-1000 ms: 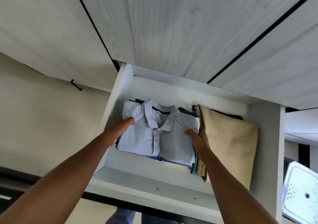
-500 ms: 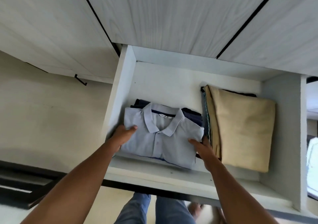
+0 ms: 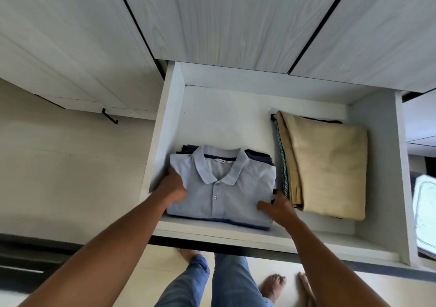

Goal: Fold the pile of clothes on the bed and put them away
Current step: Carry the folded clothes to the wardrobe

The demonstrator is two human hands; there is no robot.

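A folded light-blue polo shirt (image 3: 226,193) lies on top of a stack of dark folded clothes in the front left of an open white drawer (image 3: 226,117). My left hand (image 3: 173,187) grips the stack's left edge, fingers tucked under the shirt. At the stack's front right corner, my right hand (image 3: 277,208) holds on with its thumb on the shirt. A folded tan garment (image 3: 328,165) tops a second pile on the drawer's right side.
Pale wood-grain wardrobe doors (image 3: 236,18) rise above the drawer. A black handle (image 3: 109,117) sticks out from the left door. My jeans legs and bare feet (image 3: 273,285) stand on the floor below the drawer front. A white object (image 3: 424,212) shows at the right edge.
The view has tilted down and the drawer looks pulled further out. The shirt stack now rests lower in the drawer, and both hands have stayed on its sides.
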